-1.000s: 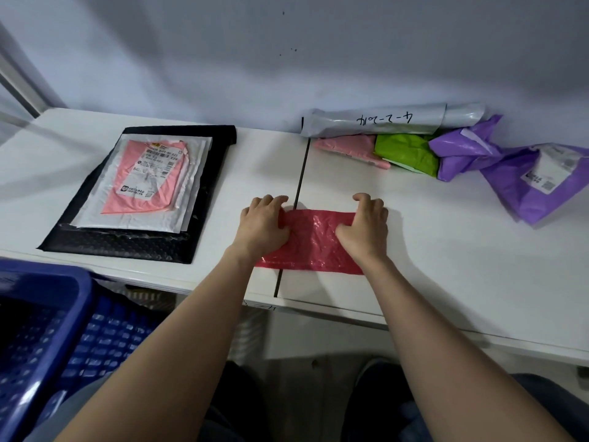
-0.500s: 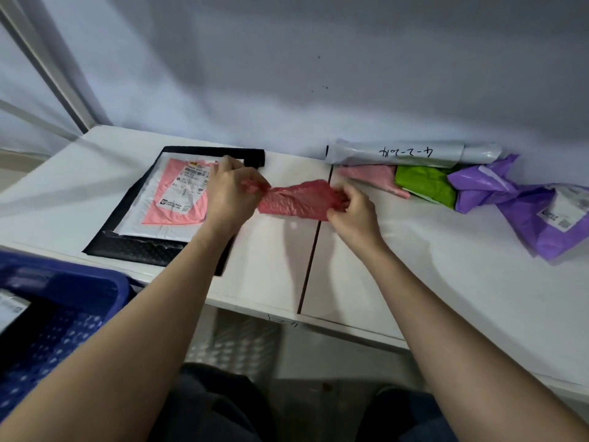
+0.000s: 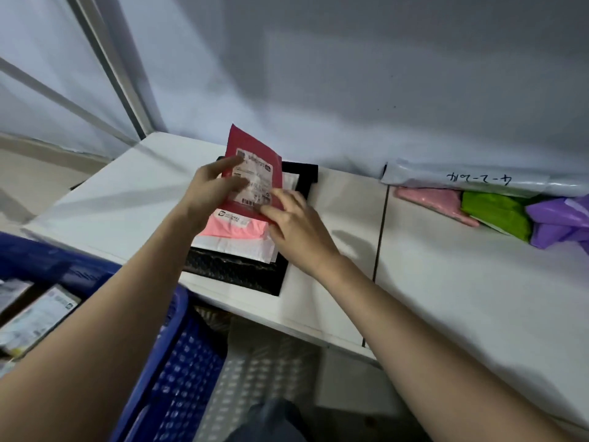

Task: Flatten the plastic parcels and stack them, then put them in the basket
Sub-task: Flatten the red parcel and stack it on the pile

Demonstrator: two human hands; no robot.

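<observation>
A flat red parcel (image 3: 251, 148) with a white label is tilted up over the stack, label towards me. My left hand (image 3: 208, 193) holds its left edge and my right hand (image 3: 291, 223) holds its lower right corner. Under it lies the stack: a pink parcel (image 3: 236, 229) on a white padded mailer (image 3: 236, 247) on a black mailer (image 3: 236, 272). The blue basket (image 3: 178, 362) stands at the lower left, below the table edge. Unflattened parcels lie at the back right: a grey one (image 3: 478, 180), a pink one (image 3: 433, 202), a green one (image 3: 497, 215) and a purple one (image 3: 561, 221).
The white table (image 3: 446, 298) has a dark seam down its middle. A grey wall rises just behind it, with a metal frame post (image 3: 111, 65) at the left. Flat packets (image 3: 35, 317) lie inside the basket.
Both hands lifted the red parcel from the table's middle, carried it left, and turned it label side up over the stack. The view swung left too.
</observation>
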